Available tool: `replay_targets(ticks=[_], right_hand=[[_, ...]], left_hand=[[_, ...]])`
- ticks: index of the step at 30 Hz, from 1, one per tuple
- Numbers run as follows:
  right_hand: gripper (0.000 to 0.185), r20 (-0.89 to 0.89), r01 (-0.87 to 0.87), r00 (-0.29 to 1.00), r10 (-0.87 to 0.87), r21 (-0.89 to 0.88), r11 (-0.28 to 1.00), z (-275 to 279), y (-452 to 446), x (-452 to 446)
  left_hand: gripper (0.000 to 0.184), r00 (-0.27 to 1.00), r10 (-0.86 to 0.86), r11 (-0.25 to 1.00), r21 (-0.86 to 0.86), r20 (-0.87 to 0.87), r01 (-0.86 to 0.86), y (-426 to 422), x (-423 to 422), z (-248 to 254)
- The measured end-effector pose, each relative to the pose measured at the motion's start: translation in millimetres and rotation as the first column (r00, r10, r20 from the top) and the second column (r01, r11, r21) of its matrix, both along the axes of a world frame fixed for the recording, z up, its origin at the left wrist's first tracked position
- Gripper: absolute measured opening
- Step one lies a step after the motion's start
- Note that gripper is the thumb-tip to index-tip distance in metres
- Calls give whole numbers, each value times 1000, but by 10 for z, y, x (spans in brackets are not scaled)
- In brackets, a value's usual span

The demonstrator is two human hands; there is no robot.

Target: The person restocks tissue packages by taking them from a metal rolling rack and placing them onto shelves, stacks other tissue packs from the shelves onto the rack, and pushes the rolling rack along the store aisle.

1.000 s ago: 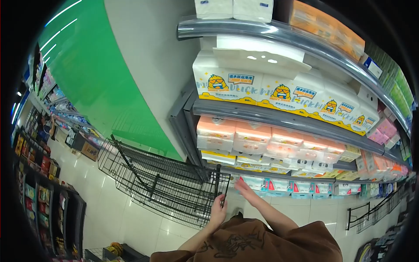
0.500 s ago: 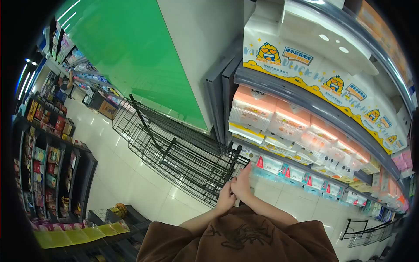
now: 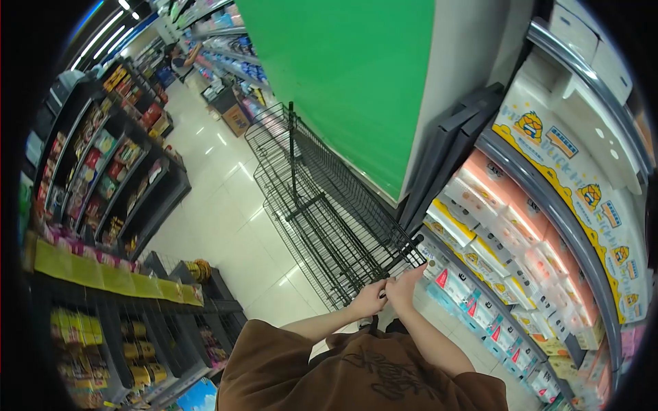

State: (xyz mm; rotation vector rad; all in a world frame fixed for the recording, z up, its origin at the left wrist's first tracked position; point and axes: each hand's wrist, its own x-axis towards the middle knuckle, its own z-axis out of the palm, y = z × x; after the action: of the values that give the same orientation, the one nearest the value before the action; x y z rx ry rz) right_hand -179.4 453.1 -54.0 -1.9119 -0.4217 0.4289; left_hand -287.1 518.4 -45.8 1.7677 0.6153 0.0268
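A black wire shopping cart (image 3: 329, 226) stretches ahead of me, seen from above, and its basket holds no goods that I can see. At its near end, my left hand (image 3: 370, 299) is curled closed on the handle. Close beside it, touching or almost touching, my right hand (image 3: 404, 288) is also closed at the handle, its thumb side pointing up and right. Both sets of fingers are partly hidden, and the handle is mostly covered by the hands.
A tall green panel (image 3: 343, 82) stands right of the cart. Shelves of packaged tissues (image 3: 521, 240) curve along the right. Snack shelves (image 3: 103, 164) line the left, with a nearer shelf (image 3: 157, 322) below. Far down the aisle are a person (image 3: 181, 61) and a cardboard box (image 3: 235, 120).
My view has turned left, so the panel and tissue shelves sit further right and more of the left shelves shows. The cart now points more straight ahead. Both hands stay at the handle.
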Motion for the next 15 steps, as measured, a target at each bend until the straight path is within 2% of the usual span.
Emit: replay_targets(ticks=[2, 3, 5, 8, 9, 13, 15], right_hand=[[102, 6, -90, 996, 89, 109, 990, -118, -62, -74], [100, -32, -142, 989, 146, 98, 985, -160, -183, -114], [98, -110, -252, 959, 261, 86, 964, -185, -450, -134], [93, -127, -202, 971, 203, 19, 979, 23, -606, -35], [84, -93, -223, 971, 222, -2, 975, 50, -562, -22], [72, -82, -350, 928, 364, 142, 926, 132, -264, -267], [65, -15, -253, 967, 253, -59, 966, 97, -285, -318]], left_hand=[[37, 996, -65, 985, 164, 56, 55, 93, -158, -341], [36, 996, -55, 992, 116, 65, 48, 131, -268, -475], [37, 999, -50, 988, 149, 11, 48, 179, -518, -290], [37, 997, -46, 984, 172, -63, 57, 253, -872, -115], [37, 994, -56, 984, 165, -93, 71, 236, -984, -30], [35, 992, -68, 987, 141, -104, 82, -33, -1255, -170], [34, 982, -72, 996, 35, -177, 79, -184, -1235, 42]])
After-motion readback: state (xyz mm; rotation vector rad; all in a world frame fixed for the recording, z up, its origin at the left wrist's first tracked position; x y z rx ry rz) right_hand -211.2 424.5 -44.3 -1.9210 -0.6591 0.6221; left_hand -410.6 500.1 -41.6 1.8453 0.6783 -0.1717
